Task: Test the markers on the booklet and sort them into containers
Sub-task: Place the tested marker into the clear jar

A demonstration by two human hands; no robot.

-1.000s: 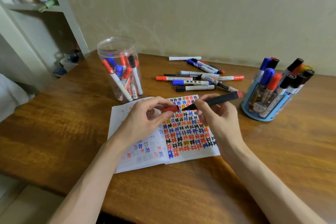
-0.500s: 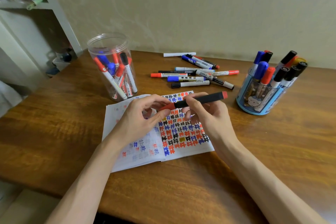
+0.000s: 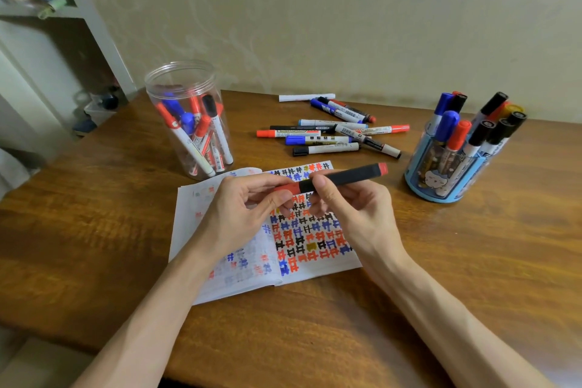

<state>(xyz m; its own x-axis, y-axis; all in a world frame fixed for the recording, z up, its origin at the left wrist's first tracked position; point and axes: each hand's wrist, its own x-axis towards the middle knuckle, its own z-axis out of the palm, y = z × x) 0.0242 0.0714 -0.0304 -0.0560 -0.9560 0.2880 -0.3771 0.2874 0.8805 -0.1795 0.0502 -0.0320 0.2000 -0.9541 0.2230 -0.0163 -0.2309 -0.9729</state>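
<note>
Right now the black marker (image 3: pixel 346 176) hangs nearly level over the top half of the open booklet (image 3: pixel 311 249), its red end plug pointing toward two o'clock and its red cap (image 3: pixel 285 188) toward nine o'clock. The left hand (image 3: pixel 239 211) has its grip pinching that cap between thumb and forefinger. The right hand (image 3: pixel 356 208) has its grip curled round the barrel just beside the cap, thumb on top. Cap and barrel meet with no gap that I can see, so I cannot tell whether the cap is going on or about to come off. Either way, the step goes best with both hands in line along the barrel, a straight push or pull rather than a sideways bend. Once tested and closed, the marker belongs in one container: the clear jar (image 3: pixel 189 123) at ten o'clock from the booklet, or the blue holder (image 3: pixel 447 173) at two o'clock. More loose markers (image 3: pixel 324 135) lie at twelve o'clock on the table (image 3: pixel 94 214), probably untested.
</note>
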